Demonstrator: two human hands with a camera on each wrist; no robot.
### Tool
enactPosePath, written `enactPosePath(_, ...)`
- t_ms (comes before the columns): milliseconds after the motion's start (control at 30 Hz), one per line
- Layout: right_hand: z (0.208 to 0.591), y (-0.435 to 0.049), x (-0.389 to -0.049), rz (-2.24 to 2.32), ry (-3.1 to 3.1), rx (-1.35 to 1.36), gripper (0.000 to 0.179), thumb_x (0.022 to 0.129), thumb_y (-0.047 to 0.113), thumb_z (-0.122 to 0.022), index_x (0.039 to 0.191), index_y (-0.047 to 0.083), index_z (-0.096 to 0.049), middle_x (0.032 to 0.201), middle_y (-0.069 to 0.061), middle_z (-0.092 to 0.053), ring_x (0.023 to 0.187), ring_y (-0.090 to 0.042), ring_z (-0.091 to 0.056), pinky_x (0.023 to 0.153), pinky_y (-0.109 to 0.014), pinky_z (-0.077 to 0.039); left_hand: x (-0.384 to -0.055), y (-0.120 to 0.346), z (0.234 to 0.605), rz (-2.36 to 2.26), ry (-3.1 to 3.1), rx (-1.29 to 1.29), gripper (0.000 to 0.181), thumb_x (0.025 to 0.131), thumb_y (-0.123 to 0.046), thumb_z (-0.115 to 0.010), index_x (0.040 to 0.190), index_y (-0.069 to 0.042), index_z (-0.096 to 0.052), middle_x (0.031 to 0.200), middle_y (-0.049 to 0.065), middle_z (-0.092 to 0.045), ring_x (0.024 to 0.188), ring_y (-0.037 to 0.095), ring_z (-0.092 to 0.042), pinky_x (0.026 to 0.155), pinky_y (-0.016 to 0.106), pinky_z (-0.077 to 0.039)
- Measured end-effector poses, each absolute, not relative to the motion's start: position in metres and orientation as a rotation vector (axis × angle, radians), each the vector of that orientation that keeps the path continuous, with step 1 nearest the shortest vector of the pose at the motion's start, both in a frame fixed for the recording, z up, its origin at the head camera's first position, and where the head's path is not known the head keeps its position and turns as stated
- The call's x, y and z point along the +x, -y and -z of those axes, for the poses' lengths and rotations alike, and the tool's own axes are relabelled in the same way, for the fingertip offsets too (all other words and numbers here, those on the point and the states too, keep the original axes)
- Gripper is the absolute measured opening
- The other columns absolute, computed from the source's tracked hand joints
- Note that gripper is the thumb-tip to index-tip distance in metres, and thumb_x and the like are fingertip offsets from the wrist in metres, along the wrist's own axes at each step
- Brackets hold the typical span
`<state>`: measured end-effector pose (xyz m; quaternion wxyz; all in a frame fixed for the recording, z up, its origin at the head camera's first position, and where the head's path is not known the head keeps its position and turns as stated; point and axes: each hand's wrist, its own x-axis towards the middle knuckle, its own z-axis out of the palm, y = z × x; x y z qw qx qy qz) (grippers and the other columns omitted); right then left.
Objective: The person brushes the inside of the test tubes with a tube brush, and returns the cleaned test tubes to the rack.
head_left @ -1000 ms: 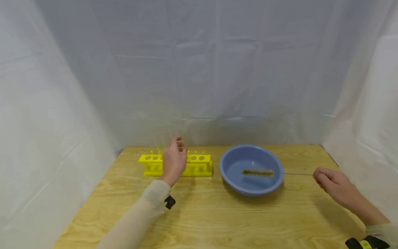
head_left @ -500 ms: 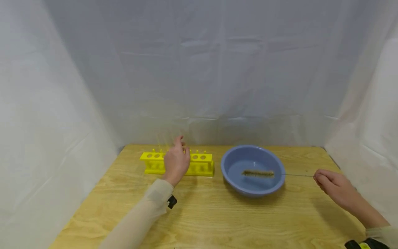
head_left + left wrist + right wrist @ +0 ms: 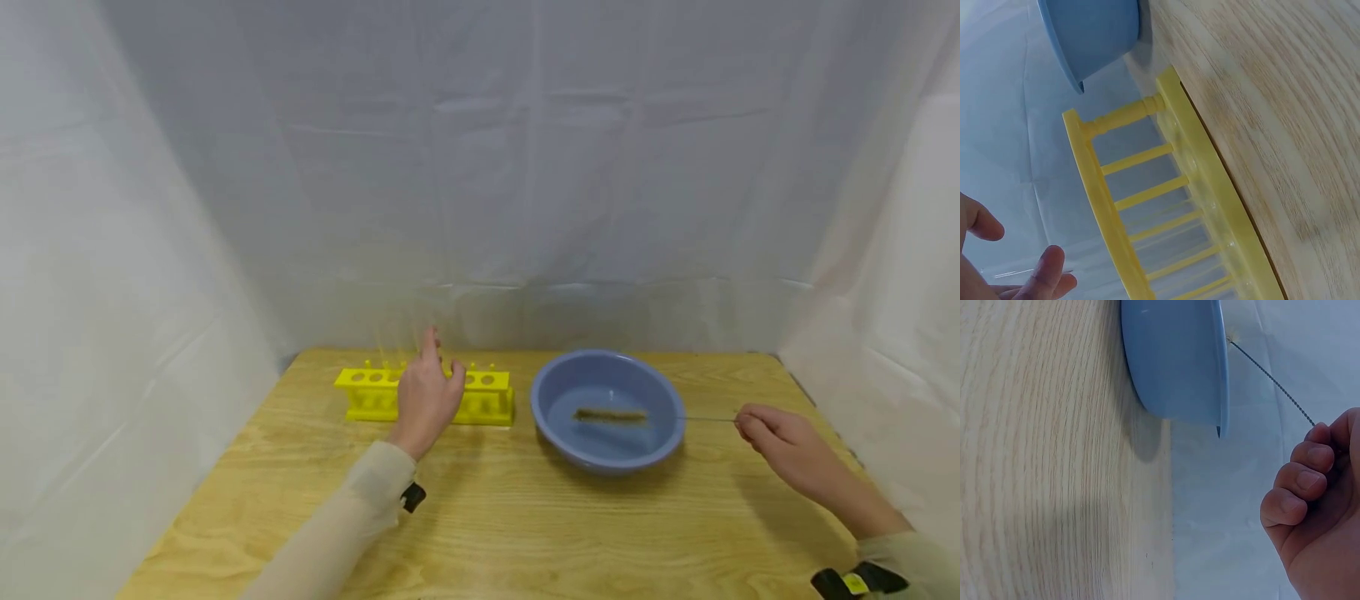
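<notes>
Above the yellow test tube rack (image 3: pixel 371 415), my left hand (image 3: pixel 427 404) is spread, with the thumb apart from the fingers. Several clear glass test tubes (image 3: pixel 380 343) stand upright in the rack's left part, partly hidden by that hand. In the left wrist view, a tube end shows faintly by the fingertips (image 3: pixel 1050 262), and no grip on it is visible. My right hand (image 3: pixel 795 450) pinches the twisted wire handle of a test tube brush (image 3: pixel 611 416). The brush's bristles hang level over the blue basin (image 3: pixel 607 462).
The basin stands right of the rack on a wooden table (image 3: pixel 487 517). White plastic sheeting (image 3: pixel 480 192) walls the table at the back and both sides. Holes at the rack's right end hold no tubes.
My left hand's fingers and thumb have spread further apart over the rack. The right hand has moved slightly left, carrying the brush a little left over the basin.
</notes>
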<state>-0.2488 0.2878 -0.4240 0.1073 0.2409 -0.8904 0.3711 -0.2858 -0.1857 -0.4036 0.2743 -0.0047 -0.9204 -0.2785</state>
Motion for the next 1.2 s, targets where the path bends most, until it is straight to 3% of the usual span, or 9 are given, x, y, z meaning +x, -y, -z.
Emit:
enactPosePath(133, 0.426, -0.282, -0.253, -1.053, 2.607, 0.712, 0.032, 0.109, 0.013, -0.041, 0.078, 0.018, -0.047, 0.063, 0.007, -0.037, 0.049, -0.008, -0.033, 0.048, -0.028, -0.032, -0.28, 0.186, 0.403, 0.795, 2.474, -0.022, 0.064, 0.097, -0.025, -0.055, 0.153, -0.006, -0.033, 0.13, 0.015, -0.064, 0.044, 0.019, -0.047, 0.042, 0.03, -0.038)
enactPosePath(267, 0.429, -0.275, -0.261, -1.031, 2.603, 0.716, 0.032, 0.109, 0.014, -0.041, 0.078, 0.018, -0.047, 0.064, 0.007, -0.037, 0.05, -0.006, -0.032, 0.049, -0.028, -0.031, -0.275, 0.187, 0.404, 0.804, 2.468, -0.031, 0.065, 0.097, -0.026, -0.056, 0.154, -0.006, -0.032, 0.137, 0.016, -0.06, 0.078, 0.028, -0.07, 0.052, 0.033, -0.048)
enactPosePath(333, 0.431, -0.272, -0.265, -1.04, 2.605, 0.713, 0.032, 0.109, 0.015, -0.04, 0.078, 0.018, -0.047, 0.064, 0.006, -0.036, 0.051, -0.006, -0.031, 0.049, -0.028, -0.031, -0.273, 0.188, 0.405, 0.807, 2.467, -0.034, 0.065, 0.097, -0.026, -0.056, 0.154, -0.006, -0.033, 0.14, 0.016, -0.059, 0.099, 0.031, -0.071, 0.06, 0.036, -0.052)
enactPosePath(400, 0.431, -0.268, -0.268, -1.058, 2.61, 0.707, 0.033, 0.11, 0.017, -0.04, 0.078, 0.017, -0.047, 0.064, 0.005, -0.036, 0.051, -0.006, -0.031, 0.049, -0.028, -0.031, -0.271, 0.189, 0.405, 0.821, 2.463, -0.033, 0.065, 0.097, -0.025, -0.057, 0.154, -0.006, -0.033, 0.141, 0.015, -0.058, 0.107, 0.032, -0.069, 0.065, 0.039, -0.055)
enactPosePath(767, 0.44, -0.257, -0.281, -1.049, 2.606, 0.725, 0.029, 0.108, 0.013, -0.043, 0.081, 0.015, -0.051, 0.069, 0.002, -0.041, 0.055, -0.005, -0.034, 0.051, -0.028, -0.031, -0.263, 0.189, 0.408, 0.799, 2.381, -0.086, 0.051, 0.094, -0.018, -0.06, 0.142, -0.006, -0.046, 0.126, 0.013, -0.061, 0.104, 0.029, -0.065, 0.079, 0.046, -0.056)
enactPosePath(1200, 0.452, -0.258, -0.283, -1.064, 2.647, 0.757, 0.027, 0.108, 0.011, -0.044, 0.083, 0.014, -0.056, 0.069, 0.004, -0.044, 0.055, -0.004, -0.037, 0.05, -0.027, -0.035, -0.252, 0.18, 0.411, 0.728, 2.369, -0.251, 0.035, 0.093, -0.014, -0.062, 0.126, -0.002, -0.058, 0.117, 0.012, -0.064, 0.105, 0.029, -0.065, 0.088, 0.043, -0.056)
